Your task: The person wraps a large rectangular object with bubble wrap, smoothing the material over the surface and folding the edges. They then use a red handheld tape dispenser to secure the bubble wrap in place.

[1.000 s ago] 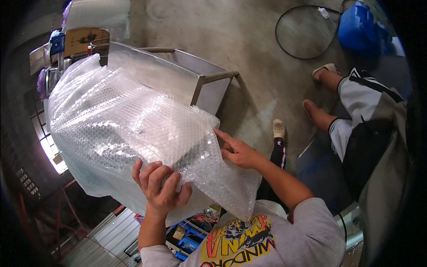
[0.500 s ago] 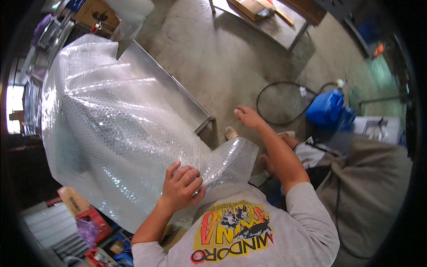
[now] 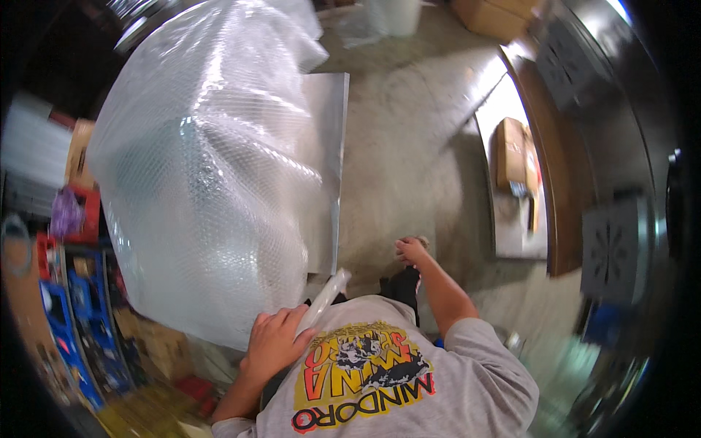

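Two hands, one left hand (image 3: 280, 339) and one right hand (image 3: 411, 250), both of one person wearing one printed shirt (image 3: 467, 383). One large sheet of clear bubble wrap (image 3: 212, 168). Two counters: one metal counter (image 3: 328, 139) partly under the sheet, one pale counter (image 3: 510, 233) to the right. At least three cardboard boxes (image 3: 511, 157). One brown board (image 3: 558, 168). Two grey panels (image 3: 617, 252) with radial patterns. One purple bag (image 3: 68, 213). Several blue bins (image 3: 53, 303), too blurred to count.

Left: bubble wrap (image 3: 212, 175) over a surface (image 3: 326, 168); left hand (image 3: 277, 337) at its near edge. Left of the wrap: bins (image 3: 63, 314). Right: box (image 3: 511, 155) on a second surface (image 3: 510, 233). Between the surfaces: floor (image 3: 401, 160), right hand (image 3: 411, 251) above.
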`<state>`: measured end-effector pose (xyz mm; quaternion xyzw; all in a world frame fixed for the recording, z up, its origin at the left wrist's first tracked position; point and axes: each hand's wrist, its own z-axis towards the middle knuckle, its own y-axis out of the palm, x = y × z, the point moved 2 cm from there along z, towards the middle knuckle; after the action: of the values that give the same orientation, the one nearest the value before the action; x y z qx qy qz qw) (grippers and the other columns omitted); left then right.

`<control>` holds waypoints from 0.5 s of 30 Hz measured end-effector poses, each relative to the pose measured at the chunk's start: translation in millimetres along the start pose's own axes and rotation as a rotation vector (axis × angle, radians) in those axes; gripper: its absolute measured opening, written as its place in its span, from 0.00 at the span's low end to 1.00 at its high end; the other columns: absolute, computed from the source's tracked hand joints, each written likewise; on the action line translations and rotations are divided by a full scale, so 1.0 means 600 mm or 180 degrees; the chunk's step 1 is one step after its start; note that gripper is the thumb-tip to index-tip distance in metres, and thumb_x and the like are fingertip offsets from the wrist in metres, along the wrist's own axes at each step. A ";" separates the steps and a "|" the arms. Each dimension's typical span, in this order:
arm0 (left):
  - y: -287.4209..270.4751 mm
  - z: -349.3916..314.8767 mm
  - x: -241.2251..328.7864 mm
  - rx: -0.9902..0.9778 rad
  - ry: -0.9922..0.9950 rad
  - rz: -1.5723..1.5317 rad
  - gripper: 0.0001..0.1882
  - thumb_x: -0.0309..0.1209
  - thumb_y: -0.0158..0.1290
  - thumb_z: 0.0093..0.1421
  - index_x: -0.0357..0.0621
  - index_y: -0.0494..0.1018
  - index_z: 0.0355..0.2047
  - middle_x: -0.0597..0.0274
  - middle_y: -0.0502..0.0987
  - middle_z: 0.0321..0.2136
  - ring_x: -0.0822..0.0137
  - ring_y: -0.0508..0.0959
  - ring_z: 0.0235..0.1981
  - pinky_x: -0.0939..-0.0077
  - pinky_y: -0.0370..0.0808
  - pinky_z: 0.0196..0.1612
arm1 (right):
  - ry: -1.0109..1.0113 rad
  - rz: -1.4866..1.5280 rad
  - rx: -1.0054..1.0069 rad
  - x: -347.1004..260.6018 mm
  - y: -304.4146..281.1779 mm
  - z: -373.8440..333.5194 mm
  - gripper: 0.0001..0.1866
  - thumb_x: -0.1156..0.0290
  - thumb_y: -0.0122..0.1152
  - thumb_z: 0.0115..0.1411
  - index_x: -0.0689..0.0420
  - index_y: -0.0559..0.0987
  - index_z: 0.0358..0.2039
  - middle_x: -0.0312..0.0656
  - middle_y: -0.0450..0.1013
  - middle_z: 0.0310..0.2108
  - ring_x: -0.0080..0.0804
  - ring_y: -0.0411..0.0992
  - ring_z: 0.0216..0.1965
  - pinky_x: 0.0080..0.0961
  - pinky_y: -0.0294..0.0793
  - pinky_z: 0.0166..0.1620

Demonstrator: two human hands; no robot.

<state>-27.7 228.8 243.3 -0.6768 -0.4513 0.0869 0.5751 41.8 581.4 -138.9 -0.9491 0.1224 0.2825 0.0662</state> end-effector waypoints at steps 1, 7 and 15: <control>0.011 0.006 0.018 0.0282 -0.0195 -0.0182 0.24 0.39 0.55 0.57 0.42 0.70 0.51 0.51 0.78 0.36 0.54 0.78 0.34 0.63 0.69 0.46 | -0.0219 0.0116 -0.0172 -0.051 0.000 0.021 0.23 0.54 0.56 0.61 0.54 0.72 0.52 0.40 0.74 0.36 0.25 0.69 0.25 0.25 0.69 0.25; 0.207 0.197 0.096 0.0909 -0.1252 -0.4218 0.20 0.39 0.51 0.64 0.44 0.68 0.52 0.58 0.76 0.42 0.65 0.77 0.40 0.69 0.75 0.42 | -0.0775 0.0389 -0.1557 -0.352 0.023 0.091 0.23 0.53 0.56 0.62 0.53 0.70 0.52 0.38 0.74 0.39 0.23 0.70 0.29 0.20 0.69 0.32; 0.347 0.438 -0.093 0.3916 -0.1557 -0.7777 0.23 0.45 0.53 0.62 0.53 0.63 0.54 0.68 0.73 0.43 0.62 0.72 0.46 0.57 0.69 0.50 | -0.0587 0.0692 -0.1942 -0.646 0.166 0.178 0.29 0.48 0.54 0.61 0.50 0.65 0.56 0.40 0.70 0.49 0.34 0.66 0.46 0.35 0.67 0.46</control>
<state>-121.1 387.5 -42.8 0.5337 -0.7285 -0.1680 0.3954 -354.9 582.0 -19.0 -0.8770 0.1263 0.3963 -0.2407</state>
